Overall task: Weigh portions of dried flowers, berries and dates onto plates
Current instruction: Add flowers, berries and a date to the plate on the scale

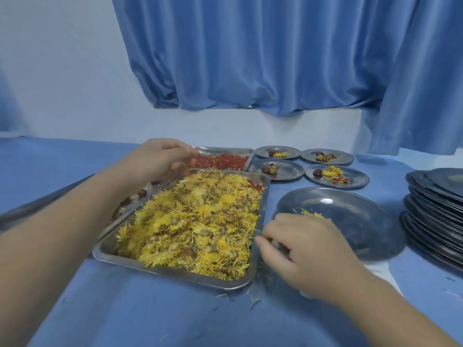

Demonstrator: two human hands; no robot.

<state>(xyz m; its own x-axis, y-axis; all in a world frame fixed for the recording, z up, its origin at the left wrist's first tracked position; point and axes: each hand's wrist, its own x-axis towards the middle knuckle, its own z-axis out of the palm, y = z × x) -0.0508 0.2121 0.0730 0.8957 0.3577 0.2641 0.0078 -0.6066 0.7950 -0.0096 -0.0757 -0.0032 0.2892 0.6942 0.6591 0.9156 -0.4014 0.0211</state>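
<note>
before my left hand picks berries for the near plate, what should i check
1. Near plate in place by the right hand: ok.
2. Flower tuft on near plate: ok.
3. Berries on near plate: not ok, none visible.
4. Dates on near plate: cannot tell, right hand covers part.
5. Left hand at berry tray: ok.
6. Left hand holding berries: cannot tell, fingers curled.
</note>
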